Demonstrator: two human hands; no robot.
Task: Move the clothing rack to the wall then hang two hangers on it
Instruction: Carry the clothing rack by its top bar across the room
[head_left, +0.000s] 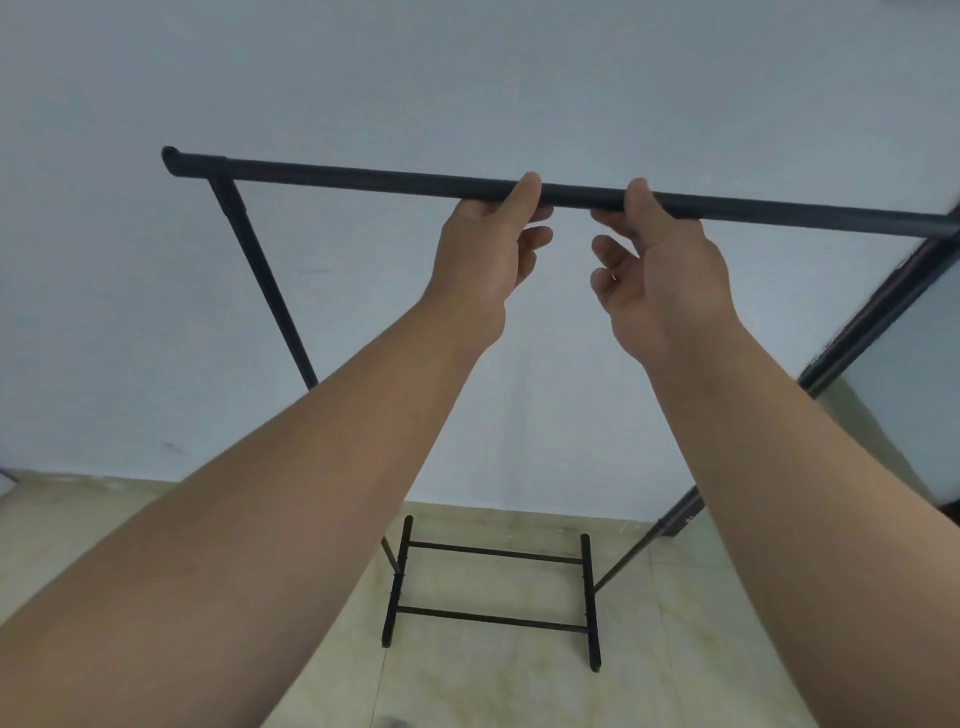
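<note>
While my left hand (480, 249) and right hand (660, 265) only pinch the rack's top bar (363, 175) loosely, other fingers open, it could slip and tip toward the wall (467, 78).

1 clothing rack (363, 176), 2 hands: left hand (483, 249), right hand (660, 275).
</note>
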